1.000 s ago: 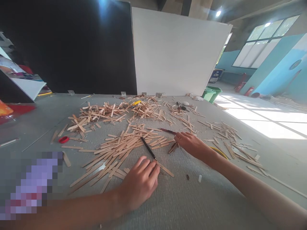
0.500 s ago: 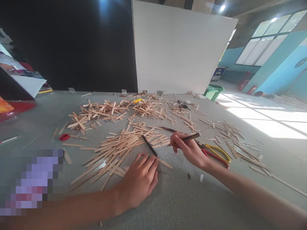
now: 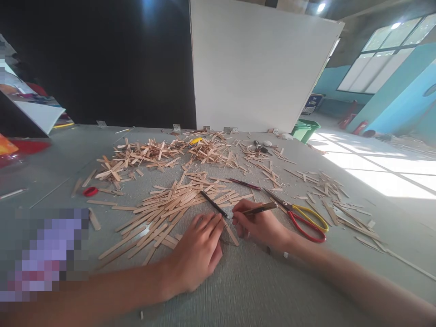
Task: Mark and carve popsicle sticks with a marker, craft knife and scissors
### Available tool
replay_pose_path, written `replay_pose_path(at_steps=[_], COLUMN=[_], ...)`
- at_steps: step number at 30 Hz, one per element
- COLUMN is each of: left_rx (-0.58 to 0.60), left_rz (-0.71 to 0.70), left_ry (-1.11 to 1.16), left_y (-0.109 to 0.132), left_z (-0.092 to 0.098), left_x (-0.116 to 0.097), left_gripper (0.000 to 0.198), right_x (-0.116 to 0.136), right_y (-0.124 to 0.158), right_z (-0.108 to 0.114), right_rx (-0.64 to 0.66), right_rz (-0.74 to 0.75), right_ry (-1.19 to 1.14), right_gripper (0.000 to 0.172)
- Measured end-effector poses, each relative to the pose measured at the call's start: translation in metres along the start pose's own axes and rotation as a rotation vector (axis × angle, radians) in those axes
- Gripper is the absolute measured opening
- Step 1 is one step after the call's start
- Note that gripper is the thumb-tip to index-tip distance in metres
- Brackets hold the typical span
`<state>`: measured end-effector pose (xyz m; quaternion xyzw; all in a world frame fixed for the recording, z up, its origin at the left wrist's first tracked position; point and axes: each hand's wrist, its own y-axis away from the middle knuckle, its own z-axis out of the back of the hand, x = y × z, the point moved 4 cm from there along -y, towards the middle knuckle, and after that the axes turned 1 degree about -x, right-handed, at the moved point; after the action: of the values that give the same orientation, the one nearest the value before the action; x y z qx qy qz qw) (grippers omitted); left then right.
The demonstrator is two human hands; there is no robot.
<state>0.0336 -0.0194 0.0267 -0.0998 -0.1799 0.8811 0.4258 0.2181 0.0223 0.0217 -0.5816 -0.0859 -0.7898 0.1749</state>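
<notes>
Right hand (image 3: 262,227): grasping pen-like tool (image 3: 266,208).
The tool's tip points toward a wooden stick (image 3: 233,235) lying on the table (image 3: 245,290) between the hands; the left hand (image 3: 200,247) rests beside it (whether its fingers clamp the stick cannot be told). A black pen (image 3: 214,204) lies just beyond the left fingertips, scissors (image 3: 293,208) near the right wrist.
</notes>
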Motion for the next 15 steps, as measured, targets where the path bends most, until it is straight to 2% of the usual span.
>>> replay_pose_path(at_steps=[4, 9, 15], left_rx=[-0.013, 0.012, 0.022], left_rz=[-0.036, -0.037, -0.025], left_ry=[0.016, 0.049, 0.027], left_y=[0.0004, -0.0019, -0.0026], left_z=[0.0002, 0.0033, 0.0047], left_x=[-0.0015, -0.0028, -0.0038], left_gripper=[0.036, 0.033, 0.029], right_x=[0.0021, 0.0058, -0.001], right_y=[0.0016, 0.0033, 0.0024], right_z=[-0.0003, -0.0026, -0.0084], right_rx=[0.003, -0.011, -0.023], right_rz=[0.011, -0.043, -0.108], right_ry=[0.077, 0.022, -0.07], right_gripper=[0.016, 0.028, 0.026])
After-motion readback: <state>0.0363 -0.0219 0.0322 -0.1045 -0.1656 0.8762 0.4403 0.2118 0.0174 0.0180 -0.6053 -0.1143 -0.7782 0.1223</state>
